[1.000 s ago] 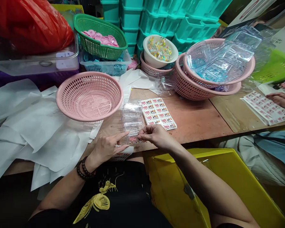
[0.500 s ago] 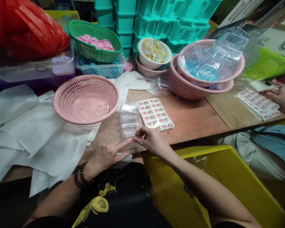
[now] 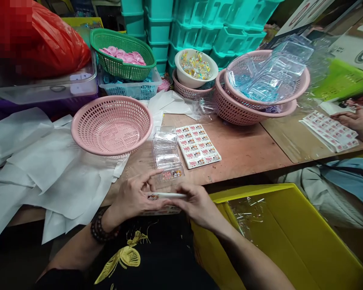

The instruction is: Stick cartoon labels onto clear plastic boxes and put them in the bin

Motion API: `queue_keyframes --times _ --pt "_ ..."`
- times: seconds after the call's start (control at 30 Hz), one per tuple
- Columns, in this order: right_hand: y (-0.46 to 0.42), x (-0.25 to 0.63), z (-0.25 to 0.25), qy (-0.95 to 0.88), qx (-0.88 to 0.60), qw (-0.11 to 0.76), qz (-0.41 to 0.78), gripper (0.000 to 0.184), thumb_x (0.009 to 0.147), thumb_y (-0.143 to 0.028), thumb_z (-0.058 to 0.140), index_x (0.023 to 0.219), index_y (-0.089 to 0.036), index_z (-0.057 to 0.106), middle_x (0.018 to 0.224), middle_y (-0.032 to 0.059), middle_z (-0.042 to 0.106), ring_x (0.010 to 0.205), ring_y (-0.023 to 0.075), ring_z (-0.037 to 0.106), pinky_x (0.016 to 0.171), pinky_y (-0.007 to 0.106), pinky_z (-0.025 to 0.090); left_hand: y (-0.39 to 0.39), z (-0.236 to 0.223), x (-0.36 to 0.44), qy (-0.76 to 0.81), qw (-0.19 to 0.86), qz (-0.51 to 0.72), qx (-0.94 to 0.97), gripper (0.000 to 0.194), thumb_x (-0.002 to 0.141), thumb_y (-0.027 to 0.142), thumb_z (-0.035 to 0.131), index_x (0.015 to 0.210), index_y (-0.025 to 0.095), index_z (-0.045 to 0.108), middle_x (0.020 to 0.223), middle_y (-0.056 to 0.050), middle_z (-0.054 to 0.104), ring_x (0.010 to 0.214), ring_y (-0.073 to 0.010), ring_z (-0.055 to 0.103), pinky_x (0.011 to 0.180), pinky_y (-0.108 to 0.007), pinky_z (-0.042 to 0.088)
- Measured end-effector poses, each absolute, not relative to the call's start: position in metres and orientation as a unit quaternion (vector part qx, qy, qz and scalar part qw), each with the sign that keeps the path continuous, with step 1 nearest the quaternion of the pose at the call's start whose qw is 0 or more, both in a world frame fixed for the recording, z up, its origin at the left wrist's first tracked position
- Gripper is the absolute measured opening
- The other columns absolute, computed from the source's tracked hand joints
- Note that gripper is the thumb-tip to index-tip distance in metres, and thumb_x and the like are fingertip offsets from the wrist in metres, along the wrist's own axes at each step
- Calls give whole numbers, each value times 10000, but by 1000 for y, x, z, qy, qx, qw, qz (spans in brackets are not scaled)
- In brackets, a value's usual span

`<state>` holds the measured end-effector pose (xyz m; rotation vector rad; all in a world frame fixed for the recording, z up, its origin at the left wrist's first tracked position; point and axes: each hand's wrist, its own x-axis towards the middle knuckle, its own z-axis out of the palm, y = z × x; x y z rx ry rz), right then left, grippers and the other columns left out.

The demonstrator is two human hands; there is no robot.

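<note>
I'm pinching sticker sheet [image 3: 167, 195] w/ L hand [image 3: 133, 195] & R hand [image 3: 198, 202], nearside of clear trays [image 3: 166, 151], prob. steadying both ends.

The right hand [image 3: 199, 204] apparently hides part of the sticker sheet [image 3: 168, 195].

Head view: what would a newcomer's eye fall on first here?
Probably the glossy red plastic bag at the upper left and the stacked turquoise plastic bins at the back. Next, perhaps, the round pink basket left of centre. At the table's near edge, the left hand and right hand hold sticker sheets, just in front of the clear plastic packaging.
</note>
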<state>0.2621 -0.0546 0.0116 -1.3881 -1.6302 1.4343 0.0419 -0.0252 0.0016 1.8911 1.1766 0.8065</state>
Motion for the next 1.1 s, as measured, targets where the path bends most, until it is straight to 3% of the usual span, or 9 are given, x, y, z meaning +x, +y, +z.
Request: queue_keyframes --times 0.07,0.13,0.23,0.33,0.5,0.67,0.77,0.93,1.1 --pt "-52 271 9 -550 -545 286 565 326 773 -492 737 762 -179 645 725 7 635 661 152 577 615 277 474 -22 -2 34 464 520 288 656 633 667 416 855 1226 189 666 846 -34 753 624 -142 675 569 -244 572" --pt "-48 280 11 -548 -548 257 577 342 760 -505 741 765 -173 659 715 8 638 642 153 572 583 272 458 -21 -7 29 467 622 277 564 498 687 409 841 1093 150 714 892 -70 770 698 -180 715 616 -285 605" --pt "-47 282 21 -625 -547 215 515 289 773 -453 752 880 -188 713 818 40 697 734 190 615 654 300 485 -23 -8 32 462 672 268 512 372 733 408 805 965 122 754 847 -72 778 692 -181 716 634 -296 610" --pt "-47 273 28 -673 -537 252 442 245 776 -376 768 951 -210 721 938 60 729 857 218 644 775 338 499 -26 -1 42 438 673 262 535 296 769 369 773 957 140 771 871 -62 787 721 -167 714 657 -268 599" --pt "-44 264 28 -670 -526 230 471 159 861 -322 667 758 -209 709 740 18 702 722 176 633 670 289 484 -29 2 49 434 637 281 572 294 817 370 726 1015 158 773 940 -74 793 809 -191 724 715 -287 598" --pt "-48 266 21 -619 -515 280 522 173 840 -368 686 894 -207 716 820 24 725 756 173 650 691 282 510 -30 -11 51 458 559 298 624 270 843 405 699 849 150 787 741 -34 765 635 -147 669 570 -224 520" --pt "-51 266 14 -580 -533 313 531 199 822 -398 703 856 -202 708 799 25 717 742 171 649 691 281 518 -31 -15 54 469 504 314 653 259 856 382 689 776 152 777 676 -16 742 597 -135 648 555 -216 498" --pt "-51 267 6 -534 -540 320 566 241 780 -397 746 897 -192 700 824 26 708 743 163 645 702 282 527 -32 -15 60 452 554 324 620 234 846 312 709 1003 152 775 950 -70 797 823 -194 738 757 -273 583" --pt "-48 267 7 -538 -546 316 559 252 820 -438 703 866 -192 735 808 38 725 769 188 667 731 309 543 -31 -15 64 440 571 337 606 224 878 290 672 1020 153 777 1010 -81 792 911 -208 740 839 -294 586"
